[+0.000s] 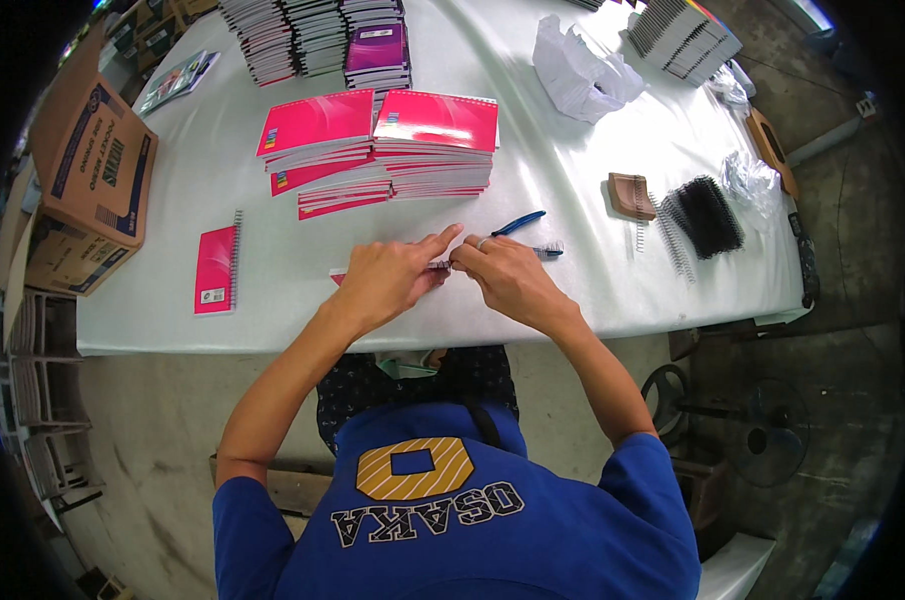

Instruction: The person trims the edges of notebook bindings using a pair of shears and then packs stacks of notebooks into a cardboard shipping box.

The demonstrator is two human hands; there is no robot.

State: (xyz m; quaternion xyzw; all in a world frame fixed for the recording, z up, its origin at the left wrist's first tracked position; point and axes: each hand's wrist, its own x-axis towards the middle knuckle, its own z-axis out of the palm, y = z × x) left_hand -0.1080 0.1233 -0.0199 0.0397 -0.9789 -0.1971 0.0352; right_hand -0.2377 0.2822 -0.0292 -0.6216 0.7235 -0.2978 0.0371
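Note:
My left hand (393, 272) is closed around a small pink spiral notebook (339, 275), which it mostly covers. A short stretch of the notebook's spiral edge (439, 265) shows between my two hands. My right hand (510, 275) has its fingers pinched at the right end of that edge; what lies in the pinch is hidden. Just beyond my right hand lies a blue-handled tool (520, 222), partly covered, with a second blue piece and a bit of coil (550, 250) beside it. Another pink spiral notebook (216, 270) lies flat to the left.
Stacks of pink notebooks (438, 122) stand ahead, with purple-topped stacks (377, 50) behind. At right are a brown block (631, 196), a pile of black coils (708, 220) and clear plastic. A white bag (583, 75) lies farther back. An open carton (98, 180) stands left.

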